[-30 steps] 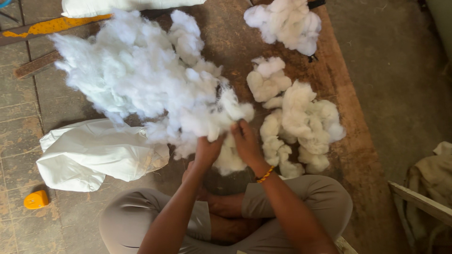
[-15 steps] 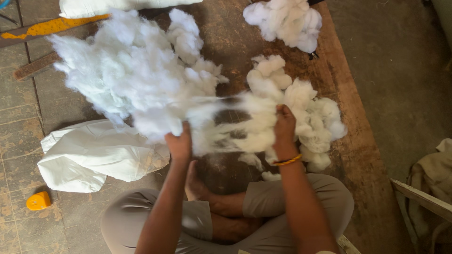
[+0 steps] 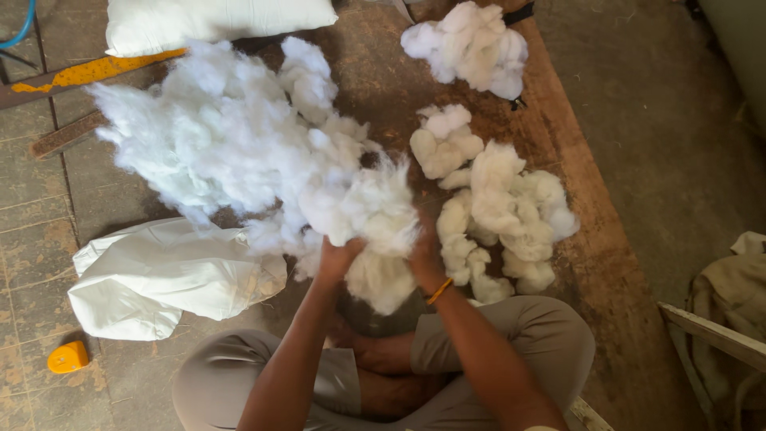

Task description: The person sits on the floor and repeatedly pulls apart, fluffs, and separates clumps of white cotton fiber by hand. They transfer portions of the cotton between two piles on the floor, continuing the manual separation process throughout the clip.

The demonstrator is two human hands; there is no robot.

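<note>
I sit cross-legged on the floor. My left hand [image 3: 337, 259] and my right hand [image 3: 425, 257], which has a yellow band at the wrist, are close together and both grip one fluffy clump of white fibre filling [image 3: 375, 219] held above my lap. The clump merges on the left with a large loose fluffed heap of filling [image 3: 215, 144]. To the right lie denser off-white lumps of filling [image 3: 499, 211], with another lump pile [image 3: 471, 44] farther away.
A white fabric bag [image 3: 159, 275] lies at my left. A white pillow [image 3: 215, 20] sits at the top. A small orange object [image 3: 68, 357] lies bottom left. A brown mat [image 3: 582, 199] covers the floor; a wooden frame with cloth [image 3: 722, 335] stands right.
My hands were together, then spread wide and pulled a clump apart. Now they have come back together, gripping the fluffed clump in front of me.
</note>
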